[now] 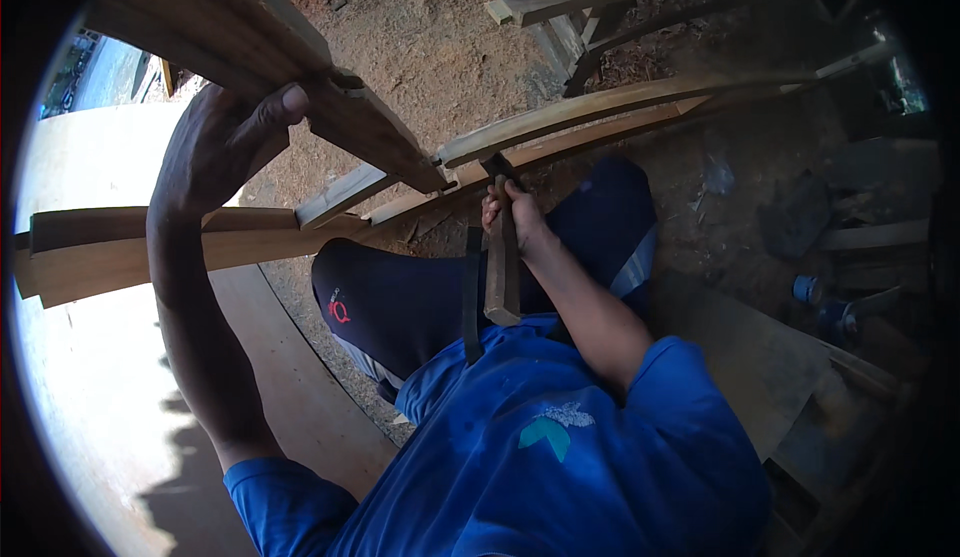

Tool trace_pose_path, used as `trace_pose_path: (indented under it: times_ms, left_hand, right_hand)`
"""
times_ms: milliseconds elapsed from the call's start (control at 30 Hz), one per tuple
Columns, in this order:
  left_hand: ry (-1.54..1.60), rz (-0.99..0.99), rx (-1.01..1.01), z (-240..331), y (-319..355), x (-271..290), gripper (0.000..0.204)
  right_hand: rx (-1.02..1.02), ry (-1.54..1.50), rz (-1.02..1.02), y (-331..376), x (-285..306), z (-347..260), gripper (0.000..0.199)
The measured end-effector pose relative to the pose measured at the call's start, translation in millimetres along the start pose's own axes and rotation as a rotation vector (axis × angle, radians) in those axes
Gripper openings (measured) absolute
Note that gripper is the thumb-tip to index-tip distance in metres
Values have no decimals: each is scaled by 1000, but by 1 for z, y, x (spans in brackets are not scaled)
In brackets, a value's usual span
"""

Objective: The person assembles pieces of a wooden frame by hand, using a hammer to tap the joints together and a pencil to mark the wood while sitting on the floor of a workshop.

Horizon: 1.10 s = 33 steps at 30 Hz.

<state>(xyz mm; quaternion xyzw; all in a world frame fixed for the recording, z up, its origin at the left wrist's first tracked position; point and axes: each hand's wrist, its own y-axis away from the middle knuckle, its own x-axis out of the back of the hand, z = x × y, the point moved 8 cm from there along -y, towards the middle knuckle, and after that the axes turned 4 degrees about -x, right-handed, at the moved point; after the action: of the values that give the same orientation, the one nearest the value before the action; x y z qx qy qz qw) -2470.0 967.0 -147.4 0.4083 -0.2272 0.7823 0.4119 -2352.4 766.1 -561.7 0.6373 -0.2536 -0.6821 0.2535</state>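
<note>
Your 2 hands are apart: the left hand (215, 152) touches the wide board (250, 42), its grip unclear; your right hand (522, 219) clamps the hammer (503, 267) beside a curved rail (600, 115).

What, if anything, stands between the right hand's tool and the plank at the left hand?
A wooden rail shows between the tool's head and the plank's lower end; whether it blocks, I cannot tell.
</note>
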Motion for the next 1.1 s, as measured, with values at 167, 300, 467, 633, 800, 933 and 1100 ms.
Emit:
trace_pose_path:
  times_ms: [167,300,467,633,800,933,1100]
  left_hand:
    - [147,22,88,-1,-4,-5,53]
    - [24,-47,150,-20,3,-2,64]
    - [-16,9,142,-7,-1,-1,58]
    - [-77,-19,153,-2,6,-2,54]
    - [116,74,81,3,12,-9,54]
    - [97,94,-109,9,6,6,64]
    - [41,118,-233,14,-2,7,53]
  right_hand:
    - [-72,23,-179,-34,20,0,41]
    - [-219,69,-510,-9,-17,32,42]
    - [-81,-78,-312,-24,13,24,45]
    - [-143,-52,-441,-17,-6,22,46]
    - [-147,-31,-430,-13,-1,23,43]
    - [-348,-92,-241,5,0,24,43]
    - [-468,578,-89,107,-44,19,39]
